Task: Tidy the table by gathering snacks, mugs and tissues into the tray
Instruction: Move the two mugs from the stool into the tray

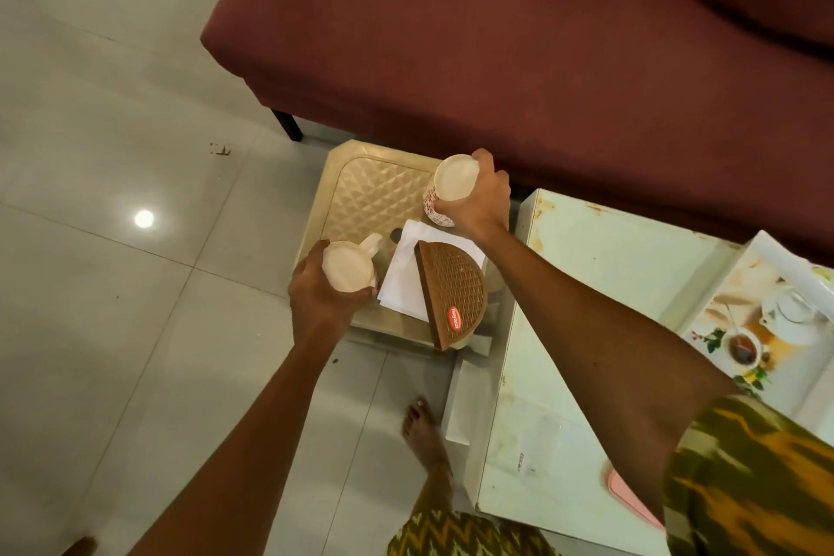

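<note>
The left hand (321, 298) has its fingers (311, 266) wrapped round the near side of a plain cream ceramic mug (349, 264), its handle pointing away toward the sofa; the right hand (478, 199) has its fingers (485, 158) closed over the rim and side of a cream mug with a red printed pattern (447, 190); both grips look firm, though whether either mug is lifted or just touching the surface cannot be told from here. Both mugs sit over the small beige plastic stool with a quilted top (374, 194), the plain one at its near left edge, the patterned one at its far right corner; between them lie a stack of white paper tissues (406, 280) and, on top of it, a brown half-round woven-look plastic box with a red label (451, 289).

The step in hand looks like the mug pick-up, with nothing of the stool's load yet gathered; the next move calls for carrying both mugs level to the right, across the white glass tabletop (586, 284), and setting them upright in the white printed rectangular tray (767, 284) at its far right, leaving room for tissues and box.
</note>
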